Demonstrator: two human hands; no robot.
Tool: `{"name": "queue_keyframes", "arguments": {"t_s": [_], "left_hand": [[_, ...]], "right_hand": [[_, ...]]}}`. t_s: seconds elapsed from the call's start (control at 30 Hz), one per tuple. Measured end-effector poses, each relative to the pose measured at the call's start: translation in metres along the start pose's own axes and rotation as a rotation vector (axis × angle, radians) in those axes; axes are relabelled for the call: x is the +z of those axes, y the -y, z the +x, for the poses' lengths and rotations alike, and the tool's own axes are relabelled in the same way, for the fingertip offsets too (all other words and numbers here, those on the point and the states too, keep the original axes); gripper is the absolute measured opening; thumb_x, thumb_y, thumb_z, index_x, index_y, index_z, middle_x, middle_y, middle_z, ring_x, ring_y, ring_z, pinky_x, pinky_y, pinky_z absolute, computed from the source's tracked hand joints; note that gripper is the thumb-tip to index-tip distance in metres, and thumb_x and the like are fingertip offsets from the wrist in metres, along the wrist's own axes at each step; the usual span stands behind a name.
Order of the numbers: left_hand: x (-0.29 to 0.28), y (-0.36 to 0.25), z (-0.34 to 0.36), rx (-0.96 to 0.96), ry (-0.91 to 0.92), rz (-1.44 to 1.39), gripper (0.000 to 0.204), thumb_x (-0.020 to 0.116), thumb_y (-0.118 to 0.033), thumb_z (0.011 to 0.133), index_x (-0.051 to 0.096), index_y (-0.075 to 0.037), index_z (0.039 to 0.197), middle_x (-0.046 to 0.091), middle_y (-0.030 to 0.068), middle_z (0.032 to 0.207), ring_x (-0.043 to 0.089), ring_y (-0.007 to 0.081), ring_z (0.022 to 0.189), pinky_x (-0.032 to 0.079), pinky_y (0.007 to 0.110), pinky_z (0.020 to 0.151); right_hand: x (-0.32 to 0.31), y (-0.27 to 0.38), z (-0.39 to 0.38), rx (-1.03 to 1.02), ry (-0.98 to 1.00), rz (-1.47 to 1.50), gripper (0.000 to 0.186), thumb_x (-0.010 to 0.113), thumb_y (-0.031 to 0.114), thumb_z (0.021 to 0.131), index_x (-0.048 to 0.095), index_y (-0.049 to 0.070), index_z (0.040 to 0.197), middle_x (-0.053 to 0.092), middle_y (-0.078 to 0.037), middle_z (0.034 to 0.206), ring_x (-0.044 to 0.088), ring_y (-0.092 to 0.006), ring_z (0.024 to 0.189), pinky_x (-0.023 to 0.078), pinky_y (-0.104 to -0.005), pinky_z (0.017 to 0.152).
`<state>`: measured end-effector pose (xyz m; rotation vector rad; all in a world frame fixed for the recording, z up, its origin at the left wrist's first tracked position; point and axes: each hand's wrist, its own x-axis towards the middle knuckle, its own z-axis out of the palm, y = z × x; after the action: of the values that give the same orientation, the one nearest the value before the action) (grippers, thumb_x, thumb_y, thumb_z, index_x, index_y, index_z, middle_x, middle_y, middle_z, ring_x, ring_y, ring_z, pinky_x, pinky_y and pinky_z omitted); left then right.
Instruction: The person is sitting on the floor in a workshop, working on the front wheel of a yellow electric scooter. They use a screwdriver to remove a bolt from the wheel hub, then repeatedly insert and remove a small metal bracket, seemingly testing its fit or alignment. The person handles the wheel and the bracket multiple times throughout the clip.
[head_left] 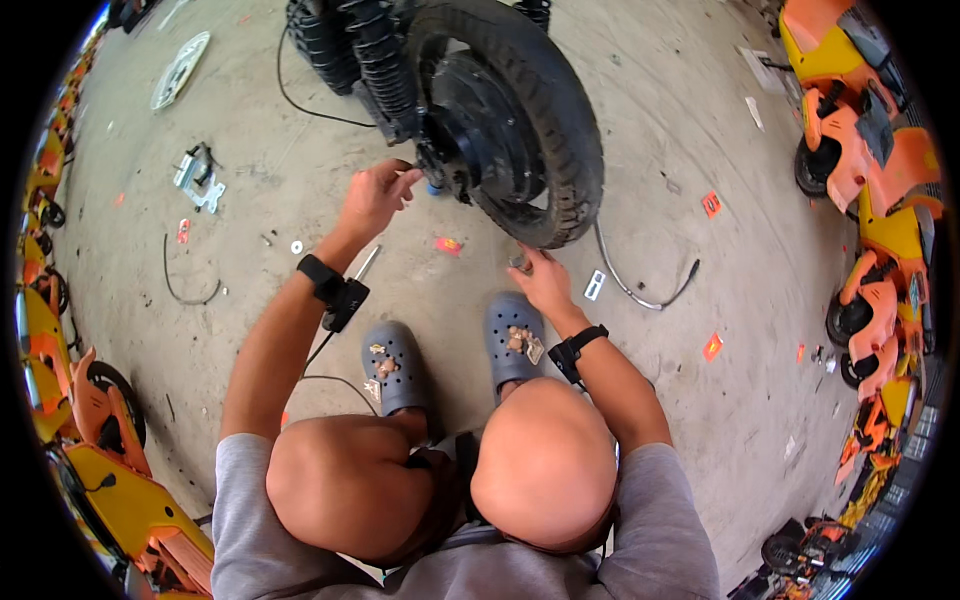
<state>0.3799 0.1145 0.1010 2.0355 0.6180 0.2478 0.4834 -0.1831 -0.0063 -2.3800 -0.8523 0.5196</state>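
A black wheel (560, 130) with a treaded tyre and dark hub is mounted on a fork with ribbed black shock absorbers (382, 75). My left hand (376, 200) is at the hub's left side, fingertips closed at the axle end (432, 160); what they grip there is hidden. Just below the tyre, my right hand (545, 283) pinches a small greyish metal piece (519, 263), too small to name. On the floor near my left wrist lies a screwdriver-like rod (369, 262). Both wrists carry strapped black devices.
Around lie a metal bracket (200, 185), a washer (296, 247), a pale oval part (181, 70), loose cables (640, 300) and red packets (448, 246). Orange and yellow scooters line the right (865, 160) and left (125, 480). My grey clogs (395, 355) stand beneath the wheel.
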Motion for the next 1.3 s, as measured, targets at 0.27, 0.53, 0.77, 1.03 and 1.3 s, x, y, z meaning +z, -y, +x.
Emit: {"name": "queue_keyframes", "arguments": {"t_s": [0.27, 0.53, 0.77, 1.03, 1.3], "left_hand": [[-0.026, 0.019, -0.041, -0.026, 0.067, 0.224, 0.03, 0.062, -0.028, 0.097, 0.066, 0.0, 0.103, 0.069, 0.0107, 0.072, 0.064, 0.0156, 0.06, 0.051, 0.03, 0.057], [-0.01, -0.003, -0.058, 0.098, 0.049, 0.218, 0.024, 0.062, -0.023, 0.096, 0.066, 0.0, 0.103, 0.07, 0.0134, 0.075, 0.067, 0.0185, 0.063, 0.054, 0.03, 0.06], [-0.007, -0.063, -0.057, 0.273, 0.266, 0.126, 0.016, 0.064, -0.01, 0.092, 0.067, -0.001, 0.105, 0.071, 0.0142, 0.087, 0.068, 0.0235, 0.07, 0.056, 0.032, 0.065], [0.0, -0.126, -0.082, 0.649, 0.251, 0.02, 0.042, 0.078, -0.015, 0.081, 0.065, -0.008, 0.119, 0.068, 0.0102, 0.103, 0.067, 0.0258, 0.084, 0.056, 0.035, 0.071], [0.01, -0.094, -0.084, 0.65, 0.235, 0.076, 0.033, 0.078, -0.013, 0.081, 0.07, -0.006, 0.111, 0.067, 0.0093, 0.101, 0.066, 0.0259, 0.083, 0.055, 0.034, 0.069]], "right_hand": [[0.027, -0.024, -0.001, 0.005, -0.132, 0.009, 0.038, 0.077, 0.019, 0.076, 0.066, 0.007, 0.11, 0.067, -0.014, 0.105, 0.067, -0.0316, 0.088, 0.053, -0.0416, 0.076], [-0.027, -0.023, -0.043, 0.452, -0.581, 1.089, 0.027, 0.067, 0.012, 0.093, 0.059, -0.003, 0.114, 0.064, -0.009, 0.091, 0.064, -0.0162, 0.07, 0.052, -0.0279, 0.061], [-0.136, 0.061, -0.072, 0.039, -0.214, 1.256, 0.023, 0.061, 0.008, 0.096, 0.059, -0.002, 0.117, 0.068, -0.013, 0.101, 0.068, -0.0176, 0.081, 0.055, -0.0296, 0.068], [-0.122, 0.109, -0.045, 0.057, 0.433, 1.465, 0.02, 0.062, 0.011, 0.097, 0.061, 0.0, 0.113, 0.07, -0.01, 0.105, 0.066, -0.0163, 0.084, 0.052, -0.0274, 0.071], [-0.086, 0.111, -0.012, 0.212, 0.67, 1.479, 0.015, 0.065, 0.012, 0.094, 0.064, 0.004, 0.107, 0.065, -0.002, 0.088, 0.058, -0.0092, 0.07, 0.047, -0.023, 0.061]]}}
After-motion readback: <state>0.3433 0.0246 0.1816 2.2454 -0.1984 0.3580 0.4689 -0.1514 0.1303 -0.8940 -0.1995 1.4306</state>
